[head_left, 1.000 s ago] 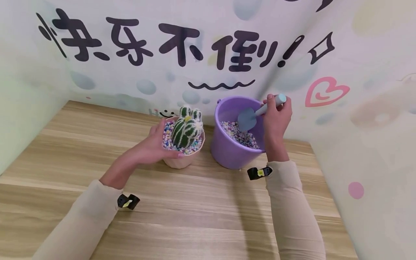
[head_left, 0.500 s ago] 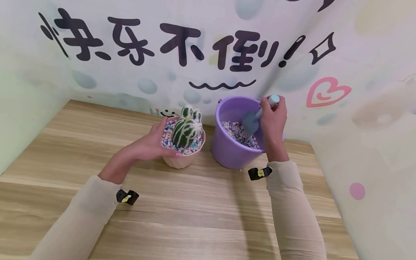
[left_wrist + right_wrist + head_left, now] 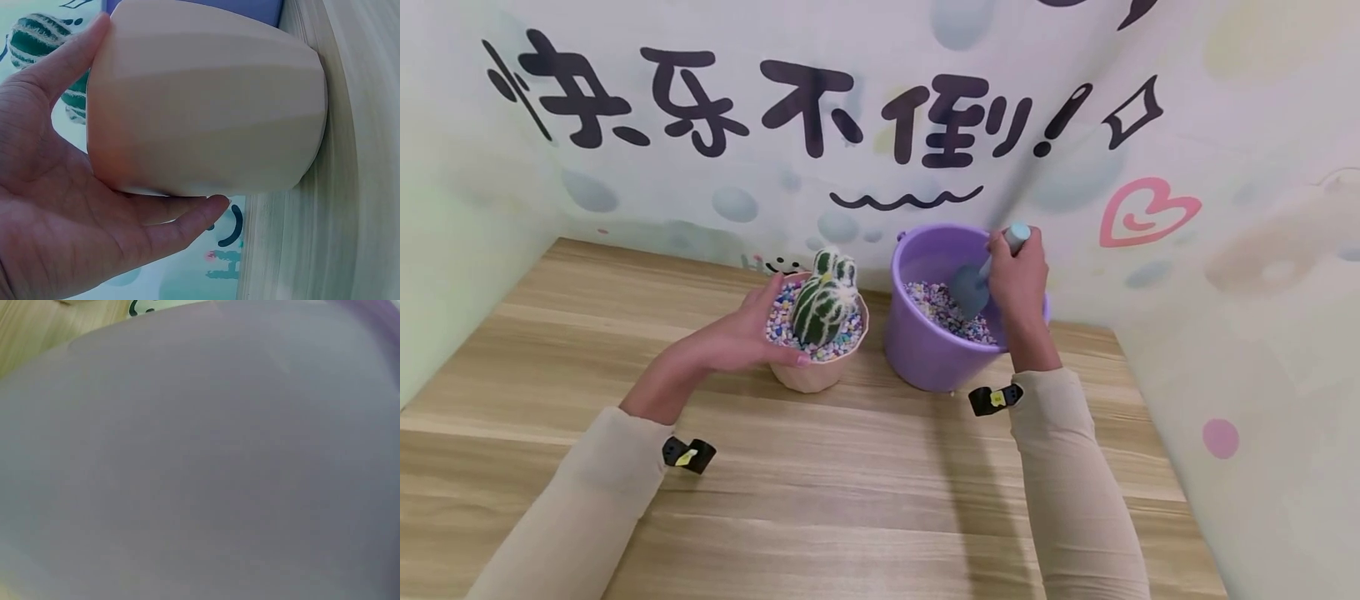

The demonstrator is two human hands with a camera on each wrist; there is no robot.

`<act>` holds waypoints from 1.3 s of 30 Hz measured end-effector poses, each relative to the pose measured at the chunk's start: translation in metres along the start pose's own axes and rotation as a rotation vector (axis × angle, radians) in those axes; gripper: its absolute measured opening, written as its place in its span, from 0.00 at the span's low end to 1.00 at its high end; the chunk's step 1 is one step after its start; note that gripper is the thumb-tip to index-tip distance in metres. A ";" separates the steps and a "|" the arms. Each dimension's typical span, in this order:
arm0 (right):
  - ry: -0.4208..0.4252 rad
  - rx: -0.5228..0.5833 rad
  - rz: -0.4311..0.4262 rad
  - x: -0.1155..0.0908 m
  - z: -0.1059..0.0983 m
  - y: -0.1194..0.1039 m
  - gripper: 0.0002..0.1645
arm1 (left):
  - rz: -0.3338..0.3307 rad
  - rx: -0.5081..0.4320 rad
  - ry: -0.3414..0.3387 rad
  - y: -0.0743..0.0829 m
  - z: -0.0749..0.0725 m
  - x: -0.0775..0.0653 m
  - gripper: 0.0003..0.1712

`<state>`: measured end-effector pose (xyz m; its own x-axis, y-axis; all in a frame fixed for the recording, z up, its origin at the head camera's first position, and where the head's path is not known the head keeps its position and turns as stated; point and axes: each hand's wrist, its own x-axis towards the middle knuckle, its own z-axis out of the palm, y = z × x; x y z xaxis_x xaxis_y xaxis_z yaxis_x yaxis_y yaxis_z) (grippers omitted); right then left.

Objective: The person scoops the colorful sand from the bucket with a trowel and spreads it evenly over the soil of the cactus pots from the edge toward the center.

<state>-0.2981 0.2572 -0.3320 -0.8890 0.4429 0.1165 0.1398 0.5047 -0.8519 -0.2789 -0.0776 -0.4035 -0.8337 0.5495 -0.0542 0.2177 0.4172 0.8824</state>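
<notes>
My left hand (image 3: pixel 733 337) holds a pale pink flowerpot (image 3: pixel 812 377), thumb at the near rim and fingers round the far side. A green and white striped cactus (image 3: pixel 822 310) stands in the pot among multicoloured pebbles (image 3: pixel 842 343). In the left wrist view the faceted pot (image 3: pixel 206 112) sits between thumb and fingers. My right hand (image 3: pixel 1021 275) grips the handle of a blue trowel (image 3: pixel 970 292) inside a purple bucket (image 3: pixel 925 358). The blade's tip meets the pebbles (image 3: pixel 936 304) in the bucket. A blurred bucket wall (image 3: pixel 200 456) fills the right wrist view, hiding that hand.
Pot and bucket stand side by side on a wood-grain table (image 3: pixel 820 500), with a narrow gap between them. A printed wall covering (image 3: pixel 700 183) rises just behind them, and a side wall (image 3: pixel 1262 358) bounds the table at the right.
My right hand has moved slightly left; the trowel stands more upright, its blade lower against the pebbles. The left hand stays at the pot.
</notes>
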 end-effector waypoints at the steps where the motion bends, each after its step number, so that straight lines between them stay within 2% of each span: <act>1: -0.007 -0.002 0.001 0.000 0.000 0.000 0.16 | 0.004 -0.007 -0.005 0.000 0.000 0.000 0.63; 4: -0.028 0.000 -0.012 0.001 0.000 0.001 0.15 | -0.005 -0.011 -0.013 0.000 -0.001 0.000 0.64; 11: -0.086 -0.008 -0.044 0.003 0.003 0.002 0.14 | 0.042 -0.015 -0.014 -0.003 -0.002 0.001 0.63; 15: -0.075 0.000 -0.042 0.002 0.003 0.002 0.14 | 0.013 -0.007 -0.011 -0.004 -0.003 0.001 0.63; 19: -0.015 -0.010 -0.024 0.001 0.001 0.002 0.16 | -0.023 -0.004 -0.012 -0.002 -0.002 0.000 0.64; 24: 0.076 -0.030 0.036 0.001 -0.002 0.000 0.20 | -0.036 -0.020 -0.013 -0.001 -0.002 -0.001 0.65; 29: 0.106 0.014 0.082 0.000 -0.003 0.000 0.18 | -0.039 -0.016 -0.007 -0.003 -0.002 -0.001 0.66; 35: 0.164 0.107 0.124 0.002 -0.005 0.001 0.14 | 0.007 -0.007 0.004 -0.006 -0.001 0.000 0.63; 39: 0.172 0.177 0.145 0.003 -0.007 0.003 0.14 | 0.010 -0.020 -0.001 -0.004 -0.001 0.000 0.62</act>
<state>-0.2975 0.2655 -0.3305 -0.7757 0.6283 0.0589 0.1686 0.2964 -0.9401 -0.2800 -0.0800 -0.4070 -0.8308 0.5547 -0.0455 0.2161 0.3968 0.8921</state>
